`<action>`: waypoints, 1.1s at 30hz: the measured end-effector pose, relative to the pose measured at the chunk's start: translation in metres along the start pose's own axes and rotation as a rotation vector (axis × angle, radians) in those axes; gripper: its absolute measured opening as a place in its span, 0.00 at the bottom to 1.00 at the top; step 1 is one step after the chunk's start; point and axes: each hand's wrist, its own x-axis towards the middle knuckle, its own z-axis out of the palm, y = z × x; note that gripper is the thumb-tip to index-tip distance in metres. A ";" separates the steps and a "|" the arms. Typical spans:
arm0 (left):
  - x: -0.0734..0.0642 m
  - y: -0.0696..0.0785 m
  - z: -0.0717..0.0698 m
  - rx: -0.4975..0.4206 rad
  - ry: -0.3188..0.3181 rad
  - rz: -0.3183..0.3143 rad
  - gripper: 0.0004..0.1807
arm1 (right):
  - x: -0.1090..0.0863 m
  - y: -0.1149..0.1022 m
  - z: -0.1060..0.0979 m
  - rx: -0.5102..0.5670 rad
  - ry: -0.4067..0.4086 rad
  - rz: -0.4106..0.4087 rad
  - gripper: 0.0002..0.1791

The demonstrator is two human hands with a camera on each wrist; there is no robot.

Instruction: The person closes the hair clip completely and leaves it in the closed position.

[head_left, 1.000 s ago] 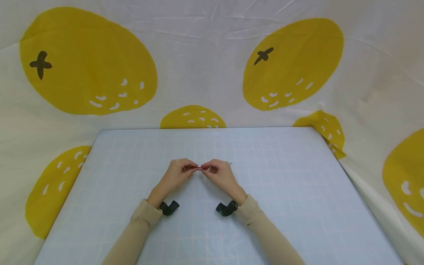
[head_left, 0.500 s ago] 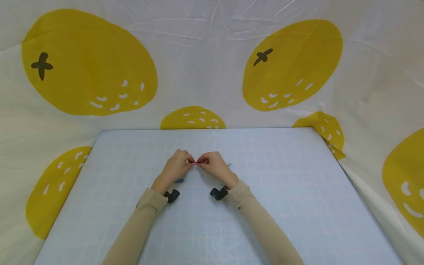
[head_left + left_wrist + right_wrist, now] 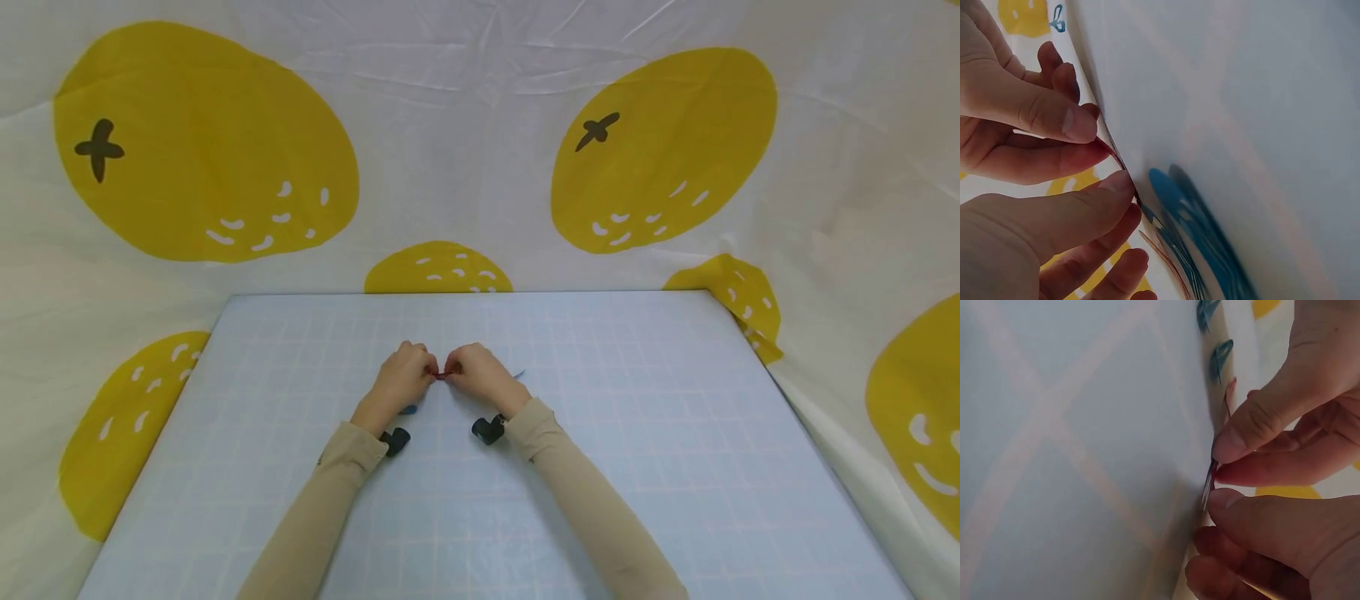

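Observation:
My left hand (image 3: 403,377) and right hand (image 3: 483,377) meet at the middle of the table. Both pinch a thin red strip (image 3: 441,376) between thumb and fingers, fingertips close together. In the left wrist view a short red length of the strip (image 3: 1109,149) shows between the hands, low over the table. A dark, narrow edge of the strip (image 3: 1209,481) shows between the thumbs in the right wrist view. Most of the strip is hidden by fingers, and I cannot tell its kind. A blue, leaf-shaped piece with fine lines (image 3: 1200,240) lies beside my left hand.
A small blue piece (image 3: 519,374) lies just beyond my right hand. The pale table (image 3: 637,458) has a faint grid. Behind its far edge hangs a white cloth (image 3: 457,125) with yellow fruit shapes. Black wrist cameras (image 3: 489,430) sit inside both sleeves.
Both hands have moved away from the body and slightly left with the red strip, and come closer together. The blue piece by the left wrist has come into view.

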 end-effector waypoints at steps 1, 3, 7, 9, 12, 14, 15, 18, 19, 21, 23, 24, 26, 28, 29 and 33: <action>0.000 0.000 0.000 -0.001 -0.001 -0.003 0.06 | 0.000 0.000 0.000 -0.010 0.001 -0.003 0.03; 0.000 0.000 0.000 -0.003 0.002 -0.003 0.05 | 0.001 0.001 0.001 -0.027 0.003 0.001 0.03; -0.001 0.000 0.000 -0.015 -0.002 -0.004 0.05 | 0.001 0.002 0.002 -0.036 -0.002 0.020 0.04; 0.000 -0.001 0.000 -0.017 -0.007 -0.004 0.05 | 0.000 0.003 0.002 -0.032 -0.007 0.024 0.04; 0.000 0.000 -0.001 -0.019 -0.020 -0.010 0.05 | 0.000 0.003 0.001 -0.028 -0.017 0.023 0.04; 0.000 0.000 -0.002 -0.022 -0.028 -0.020 0.04 | -0.001 0.002 -0.001 -0.021 -0.020 0.026 0.04; 0.000 0.001 -0.002 -0.026 -0.032 -0.027 0.04 | -0.002 0.002 -0.003 -0.014 -0.018 0.026 0.05; 0.000 0.002 -0.005 -0.040 -0.038 -0.040 0.04 | -0.004 0.002 -0.008 0.010 -0.004 0.029 0.06; 0.000 0.003 -0.006 -0.045 -0.039 -0.043 0.04 | -0.005 0.002 -0.010 0.018 0.005 0.026 0.06; 0.000 0.005 -0.008 -0.051 -0.042 -0.051 0.04 | -0.007 0.002 -0.014 0.040 0.023 0.015 0.07; 0.001 0.008 -0.011 -0.053 -0.042 -0.058 0.03 | -0.009 0.004 -0.018 0.055 0.044 0.002 0.06; 0.001 0.009 -0.012 -0.057 -0.041 -0.062 0.03 | -0.010 0.005 -0.020 0.065 0.057 -0.009 0.06; 0.001 0.013 -0.015 -0.061 -0.037 -0.064 0.02 | -0.014 0.006 -0.026 0.100 0.085 -0.022 0.06; 0.001 0.020 -0.018 -0.076 -0.031 -0.062 0.02 | -0.020 0.008 -0.032 0.141 0.118 -0.027 0.06; 0.001 0.023 -0.018 -0.087 -0.026 -0.053 0.03 | -0.023 0.009 -0.036 0.164 0.135 -0.028 0.06; -0.003 0.038 -0.018 -0.146 -0.005 -0.017 0.03 | -0.037 0.018 -0.045 0.258 0.207 -0.017 0.06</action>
